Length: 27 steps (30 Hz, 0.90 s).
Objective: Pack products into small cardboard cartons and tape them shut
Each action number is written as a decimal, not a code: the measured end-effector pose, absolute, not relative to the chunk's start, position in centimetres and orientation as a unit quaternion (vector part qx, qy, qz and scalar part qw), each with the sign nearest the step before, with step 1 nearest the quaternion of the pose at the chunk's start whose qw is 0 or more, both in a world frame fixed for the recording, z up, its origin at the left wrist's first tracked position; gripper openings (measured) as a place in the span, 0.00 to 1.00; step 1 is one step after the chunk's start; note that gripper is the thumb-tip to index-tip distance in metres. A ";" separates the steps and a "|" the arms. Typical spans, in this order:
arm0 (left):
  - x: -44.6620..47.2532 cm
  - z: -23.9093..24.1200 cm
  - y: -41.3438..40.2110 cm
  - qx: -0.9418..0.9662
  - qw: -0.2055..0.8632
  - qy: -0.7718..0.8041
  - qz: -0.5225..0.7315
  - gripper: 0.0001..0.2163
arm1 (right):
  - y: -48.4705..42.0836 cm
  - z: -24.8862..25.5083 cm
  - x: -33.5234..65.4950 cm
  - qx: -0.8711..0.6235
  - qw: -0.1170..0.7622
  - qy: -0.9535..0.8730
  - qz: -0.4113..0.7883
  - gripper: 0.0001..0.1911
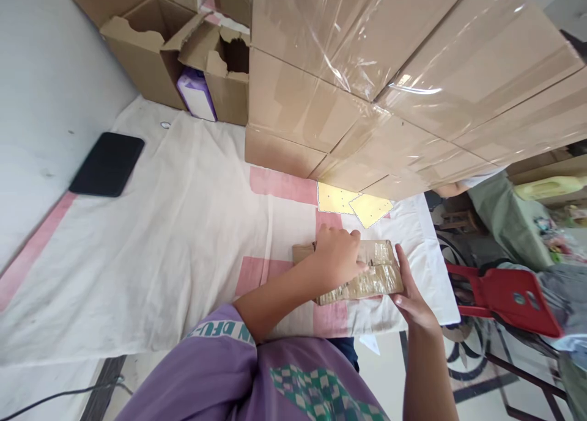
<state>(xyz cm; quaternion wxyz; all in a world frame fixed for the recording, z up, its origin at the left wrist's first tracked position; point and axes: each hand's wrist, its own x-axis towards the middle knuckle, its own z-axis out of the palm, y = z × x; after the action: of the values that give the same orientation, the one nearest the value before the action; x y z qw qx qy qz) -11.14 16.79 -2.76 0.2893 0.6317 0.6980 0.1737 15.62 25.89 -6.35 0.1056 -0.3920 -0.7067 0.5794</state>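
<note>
A small flat cardboard parcel (376,274) wrapped in clear tape lies on the white and pink cloth (183,225) near the table's right end. My left hand (337,256) rests on top of it, fingers curled and pressing down. My right hand (410,292) grips the parcel's right end from the side, thumb under the edge. Just behind the parcel lie two yellow sheets (353,202) with small dots.
A tall stack of cardboard boxes (389,91) under clear film fills the back right. Torn open boxes (151,48) and a purple-and-white container (197,94) stand at the back left. A black tablet (107,164) lies at the left; a red chair (509,296) stands right.
</note>
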 end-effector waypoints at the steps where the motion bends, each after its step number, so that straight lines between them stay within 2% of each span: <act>1: -11.1 -2.8 16.8 0.632 0.292 0.697 0.173 0.23 | 25.9 -6.8 15.7 -0.389 0.116 -0.692 0.597 0.64; 6: -11.9 -2.8 17.0 0.638 0.301 0.684 0.184 0.17 | 25.2 -7.7 16.2 -0.393 0.092 -0.672 0.621 0.67; 12: -12.7 -4.0 17.0 0.668 0.283 0.655 0.213 0.13 | 23.9 -7.9 16.4 -0.401 0.064 -0.729 0.552 0.67; 16: -13.2 -5.2 17.1 0.684 0.269 0.638 0.230 0.09 | 23.4 -8.4 16.0 -0.398 0.078 -0.759 0.509 0.71; 19: -14.0 -4.7 17.0 0.689 0.269 0.620 0.263 0.07 | 22.8 -8.4 15.7 -0.385 0.130 -0.773 0.487 0.69; 24: -15.6 -1.9 15.7 0.662 0.267 0.592 0.375 0.06 | 21.6 -7.4 17.5 -0.382 0.260 -0.702 0.543 0.55; 27: -16.5 -1.2 15.0 0.648 0.262 0.565 0.438 0.07 | 21.6 -6.7 21.3 -0.418 0.372 -0.623 0.546 0.52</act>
<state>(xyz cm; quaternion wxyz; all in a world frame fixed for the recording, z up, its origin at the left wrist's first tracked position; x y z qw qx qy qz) -16.46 14.98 -1.21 0.2618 0.6482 0.5655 0.4376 21.26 21.64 -6.68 0.3723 -0.4175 -0.6234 0.5463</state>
